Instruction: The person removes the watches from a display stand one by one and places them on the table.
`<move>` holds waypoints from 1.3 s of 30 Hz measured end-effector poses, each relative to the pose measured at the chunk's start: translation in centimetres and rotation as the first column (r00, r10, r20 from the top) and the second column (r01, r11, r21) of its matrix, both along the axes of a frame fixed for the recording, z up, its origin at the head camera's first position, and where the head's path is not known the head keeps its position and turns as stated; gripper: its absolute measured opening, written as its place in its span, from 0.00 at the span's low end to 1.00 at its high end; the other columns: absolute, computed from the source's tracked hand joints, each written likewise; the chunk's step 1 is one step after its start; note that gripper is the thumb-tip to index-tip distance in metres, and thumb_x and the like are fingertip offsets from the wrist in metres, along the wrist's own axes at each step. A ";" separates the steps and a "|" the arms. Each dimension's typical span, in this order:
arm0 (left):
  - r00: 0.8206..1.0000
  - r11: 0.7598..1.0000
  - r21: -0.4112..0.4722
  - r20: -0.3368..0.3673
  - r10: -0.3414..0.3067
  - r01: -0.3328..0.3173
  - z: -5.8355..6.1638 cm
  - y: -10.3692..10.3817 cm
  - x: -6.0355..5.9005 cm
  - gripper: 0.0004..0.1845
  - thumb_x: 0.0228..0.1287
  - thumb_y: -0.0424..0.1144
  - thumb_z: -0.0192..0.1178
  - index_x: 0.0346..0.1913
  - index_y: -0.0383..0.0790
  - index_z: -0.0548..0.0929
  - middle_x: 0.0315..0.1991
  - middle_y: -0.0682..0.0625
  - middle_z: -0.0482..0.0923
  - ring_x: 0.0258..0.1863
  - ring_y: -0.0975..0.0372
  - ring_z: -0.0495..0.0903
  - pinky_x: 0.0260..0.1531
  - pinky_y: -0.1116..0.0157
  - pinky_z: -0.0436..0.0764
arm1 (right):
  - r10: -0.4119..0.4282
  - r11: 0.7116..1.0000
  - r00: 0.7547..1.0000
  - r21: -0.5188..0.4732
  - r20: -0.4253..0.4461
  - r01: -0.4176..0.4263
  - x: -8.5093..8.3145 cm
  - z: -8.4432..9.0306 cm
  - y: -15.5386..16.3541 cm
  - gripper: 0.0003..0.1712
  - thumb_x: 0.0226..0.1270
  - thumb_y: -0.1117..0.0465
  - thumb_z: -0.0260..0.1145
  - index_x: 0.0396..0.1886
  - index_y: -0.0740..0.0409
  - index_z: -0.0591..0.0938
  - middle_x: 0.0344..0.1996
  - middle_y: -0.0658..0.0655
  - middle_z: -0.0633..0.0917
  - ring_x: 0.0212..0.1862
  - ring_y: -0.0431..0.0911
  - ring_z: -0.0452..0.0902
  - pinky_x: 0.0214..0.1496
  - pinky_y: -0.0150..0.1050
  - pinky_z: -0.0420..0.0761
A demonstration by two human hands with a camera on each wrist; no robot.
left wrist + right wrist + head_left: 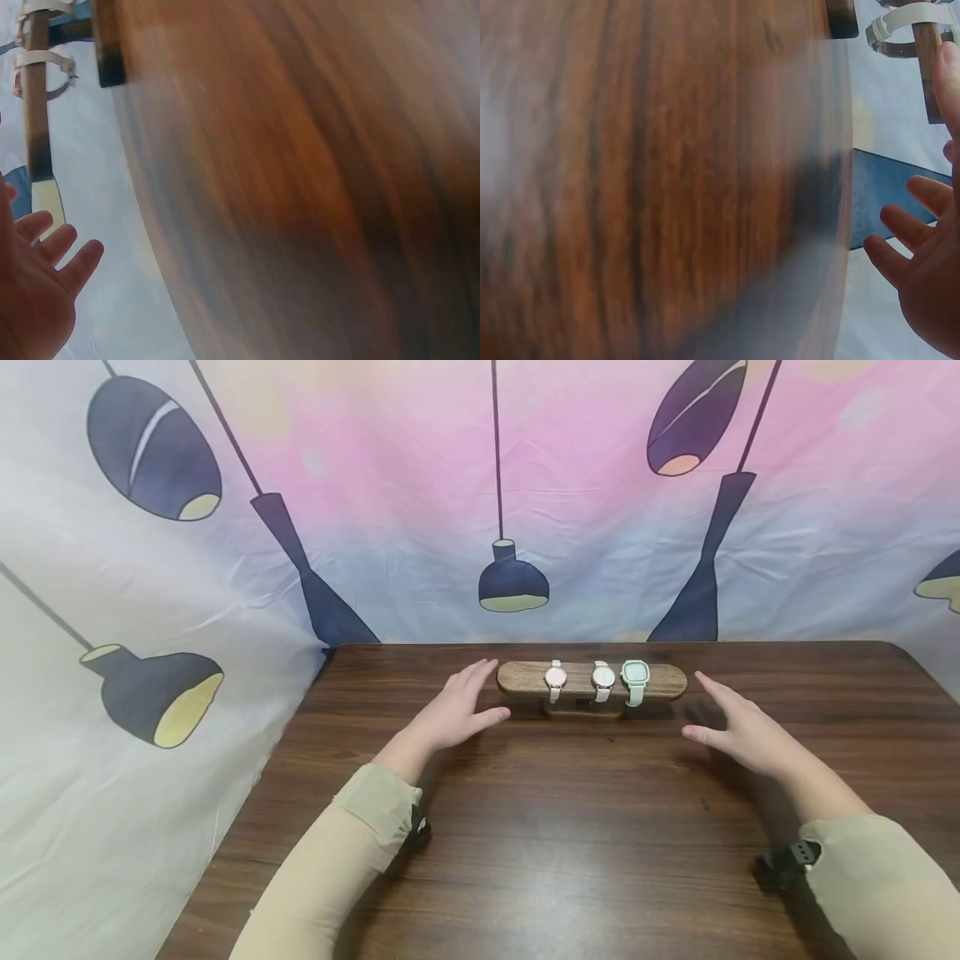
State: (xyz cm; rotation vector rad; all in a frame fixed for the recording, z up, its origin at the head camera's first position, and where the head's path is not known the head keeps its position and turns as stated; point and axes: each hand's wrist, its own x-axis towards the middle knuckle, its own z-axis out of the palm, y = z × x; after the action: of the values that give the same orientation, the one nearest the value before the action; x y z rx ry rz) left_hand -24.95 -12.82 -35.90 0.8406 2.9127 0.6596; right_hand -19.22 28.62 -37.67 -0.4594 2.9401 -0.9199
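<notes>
A wooden watch stand (517, 678) with a rounded top bar stands near the table's back edge. Three wristwatches are strapped round the bar: a watch with a pinkish dial (556, 677) on the left, a white watch (603, 677) in the middle, and a mint-green square watch (636, 673) on the right. My left hand (453, 708) is beside the bar's left end, fingers extended and thumb apart, holding nothing. Off the bar's right end, my right hand (750, 731) is spread in the same way and holds nothing. Both wrist views show the hands apart from the stand (36, 112).
The dark wooden table (525, 827) stretches in front of the stand. Behind it hangs a cloth backdrop (420, 568) printed with lamps, close to the table's back edge. Another cloth (75, 793) hangs along the left side.
</notes>
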 end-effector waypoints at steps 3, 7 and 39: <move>0.999 0.996 0.087 0.037 0.002 -0.005 0.2 0.6 0.0 0.44 0.62 0.58 0.57 0.74 0.45 0.49 0.72 0.43 0.49 0.70 0.48 0.48 0.63 0.49 0.55 | -0.007 1.000 1.000 -0.014 0.002 0.007 -0.2 0.0 -0.3 0.52 0.63 0.48 0.64 0.75 0.59 0.43 0.70 0.71 0.51 0.67 0.70 0.46 0.60 0.66 0.51; 0.999 0.990 0.142 0.050 0.011 -0.018 0.2 1.3 -0.1 0.45 0.60 0.57 0.60 0.73 0.44 0.50 0.71 0.43 0.50 0.70 0.50 0.49 0.64 0.50 0.56 | -0.016 1.000 1.000 -0.023 0.005 0.016 -0.4 -0.1 -0.6 0.52 0.63 0.48 0.65 0.75 0.58 0.44 0.70 0.71 0.51 0.68 0.68 0.46 0.61 0.65 0.51; 0.982 0.889 0.435 0.175 0.075 -0.146 -2.2 3.4 -2.9 0.40 0.55 0.47 0.68 0.70 0.48 0.62 0.66 0.48 0.62 0.62 0.57 0.64 0.58 0.58 0.65 | -0.067 0.993 0.996 -0.101 -0.051 0.062 -1.0 -0.1 -1.6 0.49 0.63 0.50 0.65 0.74 0.60 0.48 0.65 0.72 0.60 0.62 0.69 0.59 0.56 0.64 0.59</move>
State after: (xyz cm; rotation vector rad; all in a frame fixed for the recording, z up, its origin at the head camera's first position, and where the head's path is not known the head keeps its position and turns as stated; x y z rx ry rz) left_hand -27.81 -9.38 -38.13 0.6122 2.7183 1.3764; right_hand -20.18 27.02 -37.79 -0.4011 2.9842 -1.0816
